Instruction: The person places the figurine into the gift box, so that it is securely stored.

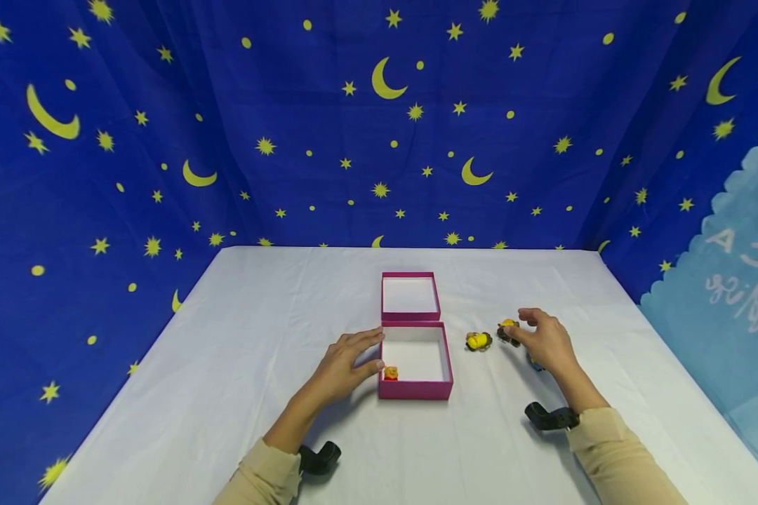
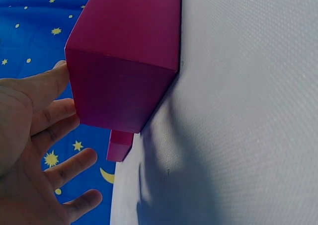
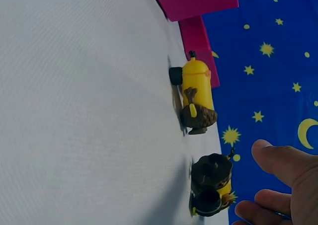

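My left hand (image 1: 346,363) rests its fingers and thumb on the left wall of an open magenta box (image 1: 415,390). Inside that box, in the near left corner, is a small orange-and-red figure (image 1: 390,373). My right hand (image 1: 546,342) is over a yellow-and-dark-brown minion figure (image 3: 212,178), thumb and fingers apart around it; in the right wrist view they do not touch it. Left of this figure a second yellow minion figure (image 1: 478,341) lies on the table. A blue thing (image 1: 534,362) is partly hidden under my right hand.
The box's magenta lid (image 1: 410,317), white inside, lies just behind the box. A white cloth (image 1: 278,301) covers the table. Behind it hangs a blue curtain (image 1: 328,112) with yellow moons and stars, and a light-blue panel (image 1: 726,294) is at the right.
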Demonstrator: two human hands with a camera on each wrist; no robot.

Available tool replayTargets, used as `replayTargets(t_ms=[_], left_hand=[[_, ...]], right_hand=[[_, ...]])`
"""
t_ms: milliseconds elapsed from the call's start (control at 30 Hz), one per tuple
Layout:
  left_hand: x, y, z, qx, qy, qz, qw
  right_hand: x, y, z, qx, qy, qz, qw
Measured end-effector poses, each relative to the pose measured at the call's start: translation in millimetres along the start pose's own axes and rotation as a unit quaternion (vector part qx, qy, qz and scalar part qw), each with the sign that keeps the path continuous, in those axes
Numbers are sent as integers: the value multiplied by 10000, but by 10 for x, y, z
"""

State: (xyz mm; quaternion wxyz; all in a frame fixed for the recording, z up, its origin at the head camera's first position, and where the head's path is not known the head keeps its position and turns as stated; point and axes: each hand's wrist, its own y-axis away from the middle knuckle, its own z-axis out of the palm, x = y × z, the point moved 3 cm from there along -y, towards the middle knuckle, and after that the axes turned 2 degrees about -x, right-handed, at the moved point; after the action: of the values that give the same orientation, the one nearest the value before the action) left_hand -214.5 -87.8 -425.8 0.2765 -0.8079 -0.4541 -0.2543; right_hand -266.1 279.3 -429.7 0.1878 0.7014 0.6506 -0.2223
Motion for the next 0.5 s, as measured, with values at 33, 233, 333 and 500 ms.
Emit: replayTargets(t_ms=[33,233,333,500], left_hand=[[0,0,0,1,-9,3,10000],[5,-4,-4,-16,-13,2,10000],[5,-3,-4,-8,-19,7,10000],[0,2,-4,28,-24,31,10000]], right_hand=[[8,-7,5,-24,-6,-2,10000],[65,-51,37,-220,-28,-2,9998],[82,-71,51,-279,-7,-24,9996],[102,-96,75,-353,17,-12,9994]])
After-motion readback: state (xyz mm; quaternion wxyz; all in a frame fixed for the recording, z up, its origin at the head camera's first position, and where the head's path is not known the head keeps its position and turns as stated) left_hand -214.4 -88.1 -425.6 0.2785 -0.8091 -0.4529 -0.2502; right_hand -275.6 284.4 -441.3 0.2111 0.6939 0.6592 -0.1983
